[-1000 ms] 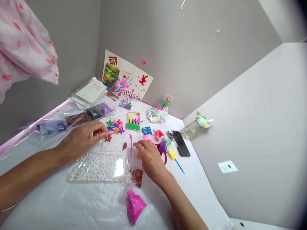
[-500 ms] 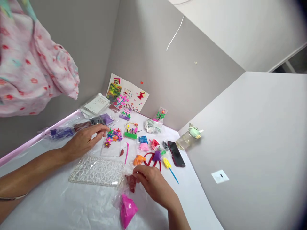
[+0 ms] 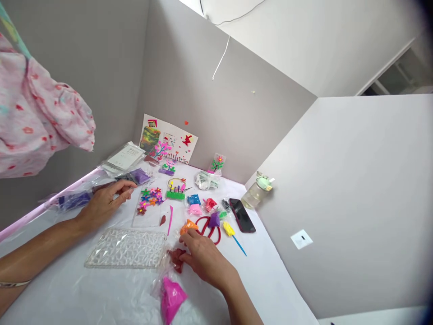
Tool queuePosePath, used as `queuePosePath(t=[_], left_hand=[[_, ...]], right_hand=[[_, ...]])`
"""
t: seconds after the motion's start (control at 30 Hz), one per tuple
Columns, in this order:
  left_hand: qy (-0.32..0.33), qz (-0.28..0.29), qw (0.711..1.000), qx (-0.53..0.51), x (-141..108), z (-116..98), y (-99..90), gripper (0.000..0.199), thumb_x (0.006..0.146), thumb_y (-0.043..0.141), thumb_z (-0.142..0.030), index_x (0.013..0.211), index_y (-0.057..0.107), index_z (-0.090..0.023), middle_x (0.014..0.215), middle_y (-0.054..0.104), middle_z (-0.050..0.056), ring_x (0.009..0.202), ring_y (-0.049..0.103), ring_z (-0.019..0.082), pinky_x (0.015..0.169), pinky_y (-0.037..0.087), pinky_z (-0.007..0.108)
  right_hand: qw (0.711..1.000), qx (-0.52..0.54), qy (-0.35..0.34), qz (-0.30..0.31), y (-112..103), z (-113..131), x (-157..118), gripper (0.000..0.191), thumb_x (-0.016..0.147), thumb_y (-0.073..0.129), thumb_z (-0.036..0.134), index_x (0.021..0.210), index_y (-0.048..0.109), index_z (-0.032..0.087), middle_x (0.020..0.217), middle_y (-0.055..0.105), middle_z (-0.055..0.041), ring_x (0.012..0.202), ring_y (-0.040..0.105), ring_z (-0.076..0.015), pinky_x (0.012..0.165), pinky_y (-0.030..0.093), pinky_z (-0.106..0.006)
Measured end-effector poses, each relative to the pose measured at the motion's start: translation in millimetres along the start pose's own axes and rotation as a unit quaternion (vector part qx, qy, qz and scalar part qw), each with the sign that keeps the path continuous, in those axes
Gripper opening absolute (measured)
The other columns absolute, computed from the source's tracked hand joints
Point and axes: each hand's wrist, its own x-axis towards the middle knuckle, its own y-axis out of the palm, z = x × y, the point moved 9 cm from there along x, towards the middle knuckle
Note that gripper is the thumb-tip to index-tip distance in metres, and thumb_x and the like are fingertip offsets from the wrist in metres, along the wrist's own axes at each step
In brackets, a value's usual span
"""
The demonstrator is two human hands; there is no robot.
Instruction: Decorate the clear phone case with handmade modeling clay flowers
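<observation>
My left hand (image 3: 105, 202) rests at the left, palm down, its thumb and forefinger apart with nothing between them. Just right of its fingertips lies a clear sheet (image 3: 148, 220) bearing several small coloured clay flowers (image 3: 152, 198). My right hand (image 3: 207, 259) hovers over a plastic bag of brown clay (image 3: 177, 259), thumb and forefinger parted; the thumb is at the bag's edge, and contact is unclear. Beyond its fingertips lies orange clay (image 3: 188, 225) in plastic. A bag of bright pink clay (image 3: 172, 298) lies nearer me. Between the hands sits a clear textured plastic tray (image 3: 126, 248).
Red-handled scissors (image 3: 216, 235) lie partly under purple clay (image 3: 214, 220). Nearby are yellow clay (image 3: 228, 229), a blue stick (image 3: 240, 246), a phone (image 3: 242, 215) and a pink strip (image 3: 170, 220). A bottle (image 3: 256, 193) stands by the wall. Patterned cloth (image 3: 43, 117) hangs at left.
My right thumb and forefinger have parted from a pinch at the brown clay bag. My left hand has drawn back slightly left from the flowers. The view has shifted.
</observation>
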Motion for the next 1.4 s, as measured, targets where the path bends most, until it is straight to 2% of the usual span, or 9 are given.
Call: queuePosePath(t=[0.27,0.5,0.63,0.9,1.1,1.17,1.27,1.33,1.4], left_hand=[[-0.008,0.042,0.999,-0.018,-6.6,-15.7,12.9,0.027,0.100,0.059,-0.050,0.110,0.070,-0.028,0.086,0.074,-0.009,0.083,0.070,0.018,0.078,0.054,0.024],[0.010,0.163,0.982,-0.098,-32.3,-59.6,47.0,0.035,0.099,0.059,-0.058,0.107,0.073,-0.027,0.110,0.079,0.002,0.107,0.072,0.026,0.090,0.058,0.032],[0.066,0.225,0.966,-0.110,-46.6,-83.7,59.0,0.027,0.102,0.055,-0.046,0.097,0.073,-0.025,0.102,0.077,0.003,0.096,0.071,0.021,0.087,0.057,0.030],[0.053,0.270,0.955,-0.109,-51.6,-75.9,71.3,0.030,0.101,0.053,-0.049,0.099,0.071,-0.025,0.101,0.073,0.003,0.095,0.067,0.022,0.087,0.053,0.032],[-0.007,0.281,0.943,-0.176,-55.6,-71.4,78.7,0.021,0.094,0.063,-0.046,0.092,0.060,-0.025,0.096,0.070,0.000,0.096,0.067,0.022,0.089,0.051,0.033],[-0.025,0.286,0.938,-0.196,-57.9,-73.2,81.4,0.025,0.093,0.064,-0.046,0.085,0.055,-0.024,0.086,0.065,-0.002,0.085,0.064,0.020,0.080,0.051,0.030],[-0.041,0.248,0.944,-0.212,-55.2,-75.9,76.6,0.036,0.091,0.064,-0.051,0.075,0.047,-0.024,0.072,0.052,-0.005,0.067,0.050,0.016,0.062,0.042,0.026],[-0.042,0.217,0.949,-0.225,-52.2,-78.9,71.2,0.036,0.089,0.064,-0.052,0.073,0.048,-0.024,0.070,0.048,-0.006,0.065,0.046,0.015,0.060,0.039,0.025],[-0.039,0.200,0.951,-0.234,-50.2,-81.9,67.4,0.036,0.089,0.065,-0.051,0.072,0.050,-0.023,0.071,0.051,-0.005,0.068,0.050,0.016,0.064,0.041,0.026]], right_hand=[[0.999,0.044,-0.016,-0.006,-4.9,-2.8,-1.5,0.009,0.094,0.064,0.009,0.092,0.066,0.018,0.107,0.071,-0.0074,0.099,0.068,-0.0226,0.076,0.043,-0.029],[0.980,0.182,-0.021,-0.082,-25.4,-6.2,-7.2,0.012,0.095,0.066,0.009,0.094,0.064,0.022,0.097,0.075,0.0004,0.086,0.067,-0.0162,0.074,0.043,-0.025],[0.962,0.248,-0.031,-0.106,-32.1,-0.2,-5.7,0.012,0.095,0.065,0.010,0.090,0.067,0.021,0.092,0.072,0.0011,0.080,0.063,-0.0143,0.074,0.044,-0.025],[0.931,0.338,-0.050,-0.126,-26.7,-1.2,-2.0,0.010,0.097,0.065,0.013,0.096,0.072,0.020,0.094,0.074,-0.0017,0.084,0.065,-0.0162,0.074,0.045,-0.027],[0.912,0.378,-0.063,-0.145,-24.5,3.3,-0.4,0.007,0.097,0.066,0.018,0.095,0.072,0.021,0.095,0.074,-0.0032,0.089,0.067,-0.0186,0.081,0.049,-0.031],[0.892,0.423,-0.073,-0.139,-21.4,5.5,1.2,0.006,0.096,0.068,0.022,0.093,0.072,0.020,0.091,0.073,-0.0032,0.086,0.068,-0.0188,0.081,0.051,-0.032],[0.823,0.552,-0.097,-0.091,-12.6,9.1,4.8,0.016,0.096,0.073,0.035,0.096,0.072,0.019,0.087,0.074,-0.0035,0.078,0.070,-0.0175,0.076,0.054,-0.032],[0.778,0.616,-0.109,-0.064,-9.4,10.2,6.1,0.025,0.092,0.080,0.042,0.097,0.073,0.018,0.086,0.075,-0.0034,0.074,0.069,-0.0157,0.073,0.054,-0.030],[0.760,0.638,-0.112,-0.063,-10.1,9.5,6.5,0.029,0.088,0.084,0.044,0.096,0.075,0.018,0.085,0.075,-0.0030,0.072,0.069,-0.0144,0.071,0.054,-0.028]])
